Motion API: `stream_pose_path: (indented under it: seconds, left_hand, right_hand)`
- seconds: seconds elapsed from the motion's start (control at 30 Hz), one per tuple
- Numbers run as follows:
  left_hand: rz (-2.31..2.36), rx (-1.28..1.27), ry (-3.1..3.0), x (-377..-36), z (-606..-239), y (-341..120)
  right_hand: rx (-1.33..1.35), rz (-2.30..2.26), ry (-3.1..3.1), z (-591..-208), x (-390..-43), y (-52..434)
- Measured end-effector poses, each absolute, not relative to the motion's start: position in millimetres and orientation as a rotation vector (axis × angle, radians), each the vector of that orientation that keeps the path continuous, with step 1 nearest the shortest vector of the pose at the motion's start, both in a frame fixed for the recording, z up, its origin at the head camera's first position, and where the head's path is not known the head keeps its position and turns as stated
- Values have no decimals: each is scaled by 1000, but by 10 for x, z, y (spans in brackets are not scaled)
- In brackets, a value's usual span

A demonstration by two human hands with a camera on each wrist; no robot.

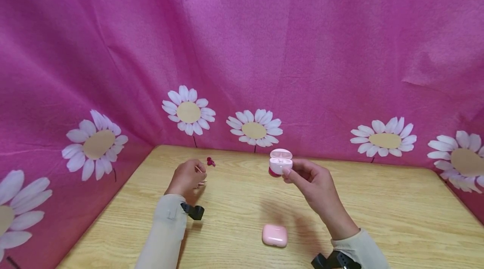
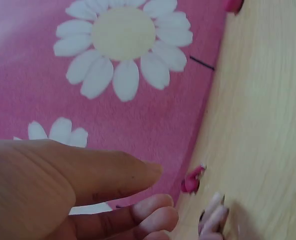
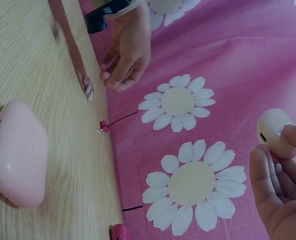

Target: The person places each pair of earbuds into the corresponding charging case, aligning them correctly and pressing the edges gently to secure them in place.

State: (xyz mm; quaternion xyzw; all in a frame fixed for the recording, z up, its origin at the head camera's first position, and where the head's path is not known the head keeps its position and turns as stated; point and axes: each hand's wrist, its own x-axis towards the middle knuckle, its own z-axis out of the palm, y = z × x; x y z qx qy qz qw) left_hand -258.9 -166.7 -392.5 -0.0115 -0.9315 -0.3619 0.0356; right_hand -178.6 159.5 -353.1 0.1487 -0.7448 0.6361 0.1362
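My right hand (image 1: 315, 187) grips the open case (image 1: 280, 162); left hand (image 1: 187, 176) pinches a thin stick — red bit (image 1: 210, 162) at its 1 o'clock; closed case (image 1: 274, 235) at 6.

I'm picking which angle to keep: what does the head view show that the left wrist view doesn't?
Only the head view shows the right hand holding the open earbud case above the table, the closed pink case lying near the front edge, and both sleeves. Only the left wrist view shows the left hand's fingertips close up, loosely curled, with nothing visibly held. Both show the left hand, the small red piece beside it, the wooden table and the pink daisy cloth.
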Motion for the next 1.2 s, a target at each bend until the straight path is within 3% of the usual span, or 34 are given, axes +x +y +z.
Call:
stream_pose_path:
  seconds: [1.2]
  left_hand:
    - [-707,178,-3118,-2612,-4080,-1832]
  right_hand:
    - [416,1847,-2158,-3529,-1788,1580]
